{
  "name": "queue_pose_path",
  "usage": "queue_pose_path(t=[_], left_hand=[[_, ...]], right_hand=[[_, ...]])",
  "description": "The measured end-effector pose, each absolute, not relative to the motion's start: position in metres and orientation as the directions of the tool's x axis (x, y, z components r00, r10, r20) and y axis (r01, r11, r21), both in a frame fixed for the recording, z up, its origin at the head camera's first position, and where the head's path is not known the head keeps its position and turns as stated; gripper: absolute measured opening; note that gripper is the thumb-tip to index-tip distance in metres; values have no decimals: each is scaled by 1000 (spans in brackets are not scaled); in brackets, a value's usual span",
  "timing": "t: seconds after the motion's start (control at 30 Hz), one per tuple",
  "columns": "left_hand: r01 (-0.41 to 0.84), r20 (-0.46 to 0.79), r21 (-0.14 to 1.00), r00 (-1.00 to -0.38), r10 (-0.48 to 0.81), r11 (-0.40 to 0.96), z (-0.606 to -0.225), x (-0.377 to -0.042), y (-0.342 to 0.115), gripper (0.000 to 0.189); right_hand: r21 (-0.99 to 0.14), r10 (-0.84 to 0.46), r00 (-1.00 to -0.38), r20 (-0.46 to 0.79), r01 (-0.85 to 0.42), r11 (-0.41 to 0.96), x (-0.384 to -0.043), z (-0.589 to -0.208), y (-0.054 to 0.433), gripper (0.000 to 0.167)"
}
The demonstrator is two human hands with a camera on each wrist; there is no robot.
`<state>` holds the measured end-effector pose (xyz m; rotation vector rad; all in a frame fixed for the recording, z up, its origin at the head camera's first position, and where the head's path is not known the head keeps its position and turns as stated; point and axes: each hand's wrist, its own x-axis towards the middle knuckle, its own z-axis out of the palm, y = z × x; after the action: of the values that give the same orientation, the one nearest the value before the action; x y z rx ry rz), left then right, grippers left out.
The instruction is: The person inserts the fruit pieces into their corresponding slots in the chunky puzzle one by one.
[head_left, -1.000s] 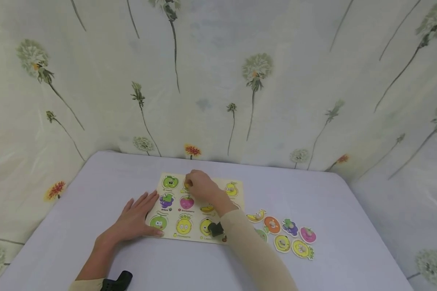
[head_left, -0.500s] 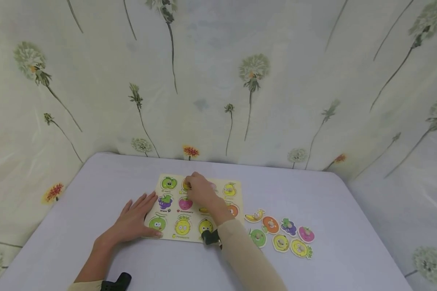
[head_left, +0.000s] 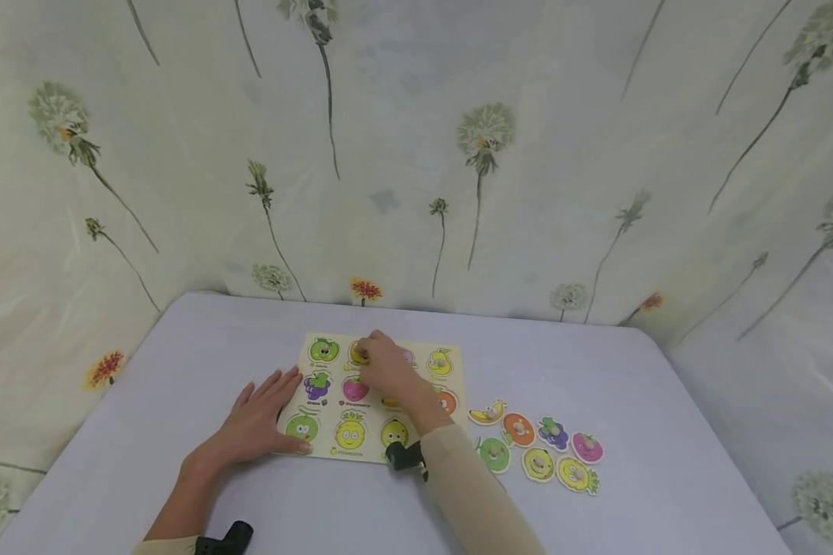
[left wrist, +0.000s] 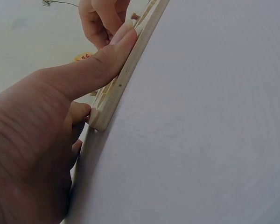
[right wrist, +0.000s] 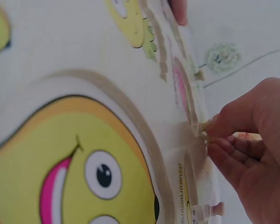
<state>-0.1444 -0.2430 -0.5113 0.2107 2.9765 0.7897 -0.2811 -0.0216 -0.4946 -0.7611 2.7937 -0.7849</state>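
Note:
A cream wooden fruit puzzle board (head_left: 335, 371) lies on the table. My right hand (head_left: 389, 374) pinches the small knob of a yellow-orange puzzle piece (head_left: 355, 354) at the second spot of the board's far row; the fingers cover much of it. In the right wrist view, thumb and fingertips meet at a knob (right wrist: 204, 127) close to the board. My left hand (head_left: 260, 416) rests at the board's left side, fingers spread along the edge. Its thumb (left wrist: 100, 65) presses on the near left corner. A green apple (head_left: 323, 351) and a yellow pear (head_left: 440, 362) sit in the same row.
Right of the board lie several loose knobbed pieces, among them a banana (head_left: 486, 413), an orange (head_left: 518, 430), grapes (head_left: 552, 433), a round green one (head_left: 493, 455) and a pineapple (head_left: 576, 474). A flower-printed cloth (head_left: 403, 154) rises behind the white table (head_left: 639, 401).
My right wrist and forearm have shifted slightly left and lower, uncovering the orange picture and the round green piece. The fingertips stay at the same spot. My left hand keeps its place.

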Motion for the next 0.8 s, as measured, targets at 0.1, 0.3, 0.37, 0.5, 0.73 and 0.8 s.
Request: queue_pose_path(t=[0.1, 0.3, 0.37, 0.5, 0.73, 0.8], left_hand=[[116, -20, 501, -989, 145, 858, -510, -143, -243, 124], [116, -16, 499, -990, 143, 859, -508, -142, -243, 124], [116, -17, 499, -990, 143, 859, -508, -142, -243, 124], [112, -16, 501, -990, 139, 858, -510, -142, -242, 125], [120, -12, 495, -989, 144, 861, -512, -144, -243, 125], [121, -13, 497, -989, 147, 859, -512, -144, -243, 125]], right_hand=[[-521, -507, -862, -1, -432, 736, -281, -495, -19, 39], [-493, -515, -857, 24, -458, 740, -280, -495, -16, 36], [-484, -514, -857, 35, -464, 742, -278, -496, -14, 34], [-485, -513, -857, 56, -472, 736, -274, -497, -11, 35], [-520, -513, -856, 60, -465, 716, -266, -495, -6, 41], [-520, -513, -856, 60, -466, 716, -264, -494, -4, 42]])
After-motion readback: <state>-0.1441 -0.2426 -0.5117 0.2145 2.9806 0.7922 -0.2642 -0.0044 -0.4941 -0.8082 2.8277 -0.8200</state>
